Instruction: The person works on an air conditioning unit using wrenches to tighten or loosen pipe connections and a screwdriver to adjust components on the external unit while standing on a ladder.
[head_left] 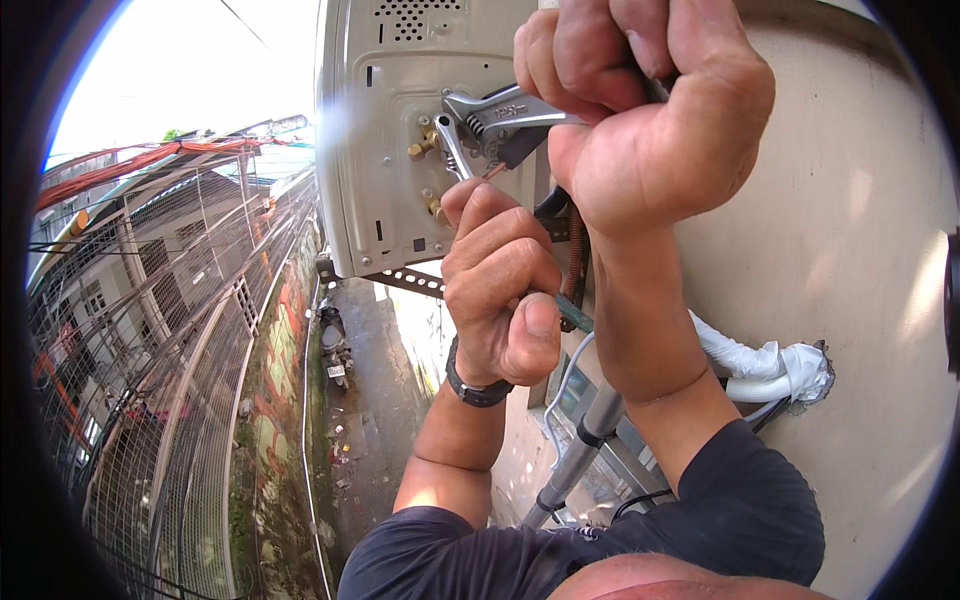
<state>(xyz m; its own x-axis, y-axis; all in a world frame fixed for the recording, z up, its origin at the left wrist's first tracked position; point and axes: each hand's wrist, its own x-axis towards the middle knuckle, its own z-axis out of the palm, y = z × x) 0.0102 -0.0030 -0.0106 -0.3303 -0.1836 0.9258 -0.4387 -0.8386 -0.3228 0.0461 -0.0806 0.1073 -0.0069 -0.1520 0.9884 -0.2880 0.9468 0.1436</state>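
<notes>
My left hand (500, 285), with a dark watch (476, 388) at its wrist, is wrapped round a slim wrench (455, 150). Its head is at a brass valve (423, 147) on the side of the pale outdoor air-conditioner unit (365, 205). A green end sticks out below that fist. Higher and to the right, my right hand (660, 120) grips a larger silver adjustable wrench (505, 108), whose jaws reach the same fittings. Black insulation and a thin copper pipe (495, 170) lie just behind the wrenches. A second brass valve (434, 207) shows lower down, partly behind my left fingers.
A perforated metal bracket (405, 281) supports the unit. Below stands a ladder (595, 420). White-wrapped pipes (745, 350) enter the beige wall (830, 220) at right. Far below is an alley with a parked motorbike (335, 345); wire mesh (170, 380) and cables (150, 165) run along the left.
</notes>
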